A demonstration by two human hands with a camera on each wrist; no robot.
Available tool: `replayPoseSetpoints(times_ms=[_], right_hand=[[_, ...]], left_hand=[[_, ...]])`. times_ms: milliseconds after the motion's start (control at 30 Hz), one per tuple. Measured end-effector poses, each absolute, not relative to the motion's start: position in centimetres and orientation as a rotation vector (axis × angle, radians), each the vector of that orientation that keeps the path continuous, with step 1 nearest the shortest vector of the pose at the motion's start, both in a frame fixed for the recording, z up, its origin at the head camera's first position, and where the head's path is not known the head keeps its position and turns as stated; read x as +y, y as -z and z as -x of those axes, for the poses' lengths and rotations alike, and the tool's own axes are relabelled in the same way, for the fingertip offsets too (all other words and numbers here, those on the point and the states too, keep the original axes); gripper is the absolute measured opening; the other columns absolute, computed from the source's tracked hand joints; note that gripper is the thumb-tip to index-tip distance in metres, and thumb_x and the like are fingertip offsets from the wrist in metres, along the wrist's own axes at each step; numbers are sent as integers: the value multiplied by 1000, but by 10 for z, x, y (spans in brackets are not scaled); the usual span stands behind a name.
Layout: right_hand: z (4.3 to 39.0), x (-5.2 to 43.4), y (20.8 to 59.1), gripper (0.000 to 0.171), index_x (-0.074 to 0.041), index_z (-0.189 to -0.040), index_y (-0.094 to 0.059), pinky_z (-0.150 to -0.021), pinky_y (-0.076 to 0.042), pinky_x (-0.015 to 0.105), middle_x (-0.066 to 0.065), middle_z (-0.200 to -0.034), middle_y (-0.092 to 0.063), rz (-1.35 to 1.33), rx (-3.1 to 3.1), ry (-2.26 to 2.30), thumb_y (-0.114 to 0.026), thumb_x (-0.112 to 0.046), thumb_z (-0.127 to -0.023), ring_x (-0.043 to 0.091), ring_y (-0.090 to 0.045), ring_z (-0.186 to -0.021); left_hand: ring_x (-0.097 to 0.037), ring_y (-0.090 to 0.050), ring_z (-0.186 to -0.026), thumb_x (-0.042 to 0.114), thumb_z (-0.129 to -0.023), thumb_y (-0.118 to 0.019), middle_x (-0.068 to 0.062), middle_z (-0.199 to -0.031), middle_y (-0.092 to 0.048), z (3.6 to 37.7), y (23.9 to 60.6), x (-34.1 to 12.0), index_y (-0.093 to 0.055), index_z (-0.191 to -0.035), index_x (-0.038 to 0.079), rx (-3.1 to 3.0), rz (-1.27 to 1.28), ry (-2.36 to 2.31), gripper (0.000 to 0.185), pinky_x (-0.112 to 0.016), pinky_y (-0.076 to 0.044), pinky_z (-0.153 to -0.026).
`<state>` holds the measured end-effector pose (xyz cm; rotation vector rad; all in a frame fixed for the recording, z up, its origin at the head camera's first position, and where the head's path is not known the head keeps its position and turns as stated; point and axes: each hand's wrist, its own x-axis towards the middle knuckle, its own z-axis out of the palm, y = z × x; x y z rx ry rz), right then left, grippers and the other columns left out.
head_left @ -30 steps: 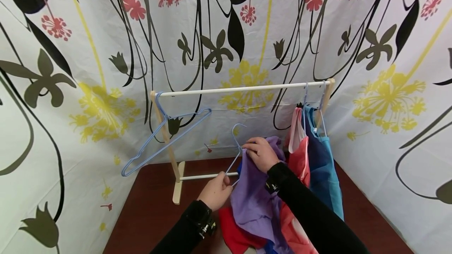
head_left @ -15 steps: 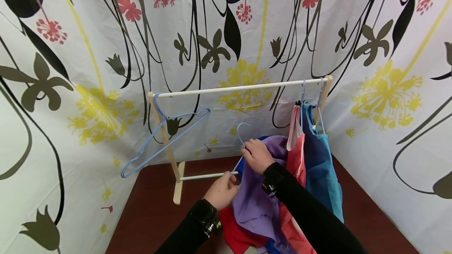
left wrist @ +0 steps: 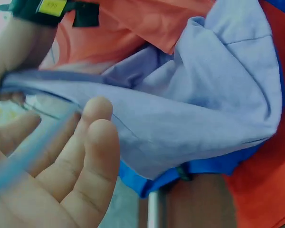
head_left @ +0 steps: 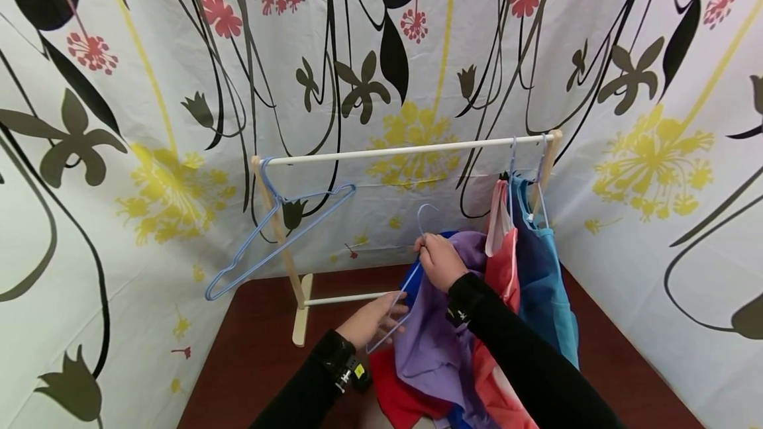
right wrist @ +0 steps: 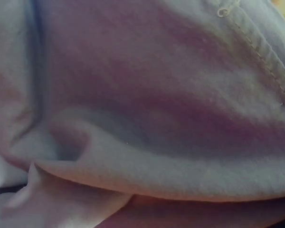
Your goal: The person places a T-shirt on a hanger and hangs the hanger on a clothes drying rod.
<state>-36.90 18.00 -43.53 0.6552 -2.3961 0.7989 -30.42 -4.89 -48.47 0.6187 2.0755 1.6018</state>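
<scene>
In the head view my right hand (head_left: 440, 261) grips a light blue wire clothes hanger (head_left: 411, 274) near its neck, at the upper edge of a purple garment (head_left: 430, 343). The hook points up, and one bare hanger arm slants down to the left. My left hand (head_left: 372, 320) is beside that arm with its fingers extended. In the left wrist view, the blurred hanger wire (left wrist: 19, 164) crosses in front of the left palm (left wrist: 52, 190). Purple cloth (right wrist: 147, 71) fills the right wrist view, and the right fingers are hidden there.
Behind the hands stands a wooden rack with a white rail (head_left: 387, 151). An empty blue hanger (head_left: 280, 240) hangs at its left end, and coral (head_left: 503, 270) and blue garments (head_left: 545, 283) hang at its right. Red cloth (head_left: 399, 392) lies on the dark table (head_left: 238, 363).
My right hand has shifted slightly right, to the hanger's neck, and the hanger has moved right with it. The left fingers have let go of the wire and straightened, baring its lower corner.
</scene>
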Motion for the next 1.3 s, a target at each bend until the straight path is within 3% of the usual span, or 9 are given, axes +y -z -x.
replayPoseSetpoints(times_ms=[133, 300, 433, 567, 733, 900, 1067, 1300], right_hand=[[368, 183, 434, 19, -5, -97, -64, -82, -45, 43, 8, -92, -63, -654, -2409, -851, -47, 3, -95, 27, -58, -88], [368, 186, 433, 21, -4, -99, -64, -81, -44, 42, 12, -96, -64, -640, -2423, -909, -44, 2, -96, 26, -56, -88], [368, 188, 432, 21, -5, -100, -63, -82, -44, 43, 13, -99, -65, -637, -2433, -933, -43, 1, -97, 26, -56, -90], [369, 192, 431, 21, -5, -100, -63, -83, -44, 43, 12, -99, -65, -605, -2445, -931, -43, 0, -97, 27, -57, -91], [370, 197, 428, 20, -5, -98, -63, -84, -44, 45, 15, -95, -65, -566, -2420, -900, -44, 0, -96, 30, -58, -90], [371, 202, 426, 16, -4, -94, -65, -85, -45, 47, 11, -90, -65, -513, -2386, -788, -49, 0, -91, 33, -59, -89], [373, 207, 426, 18, -4, -95, -66, -86, -44, 47, 11, -91, -65, -461, -2417, -742, -48, 0, -92, 34, -58, -90], [377, 214, 429, 20, -3, -94, -66, -87, -44, 49, 13, -92, -66, -477, -2433, -666, -46, -1, -93, 36, -59, -89]], left_hand=[[-31, -68, -100, 60, -106, -21, -12, -131, -64, 310, 498, -53, -49, -148, 8, 1981, -602, -1648, 73, -49, -54, -82], [-42, -69, -86, 26, -111, -38, -20, -98, -71, 308, 514, -52, -61, -127, -4, 2105, -783, -1483, 41, -34, -53, -61], [-36, -70, -75, 16, -107, -50, -14, -80, -70, 301, 517, -54, -64, -102, 2, 2338, -1019, -1243, 21, -26, -50, -55], [-23, -66, -68, 18, -105, -56, -7, -74, -67, 294, 517, -58, -62, -89, 7, 2454, -1106, -1217, 20, -22, -47, -61], [-4, -52, -57, 27, -103, -60, 7, -66, -54, 287, 515, -64, -56, -79, 16, 2538, -958, -1241, 26, -23, -43, -58], [-5, -49, -57, 30, -101, -61, 9, -62, -52, 281, 513, -71, -54, -72, 16, 2578, -853, -1258, 32, -25, -40, -56], [-4, -51, -60, 30, -101, -60, 10, -64, -54, 277, 509, -78, -55, -71, 17, 2628, -890, -1249, 33, -25, -42, -58], [-3, -46, -61, 29, -101, -61, 12, -65, -46, 274, 498, -84, -57, -70, 21, 2723, -937, -1164, 32, -24, -40, -60]])
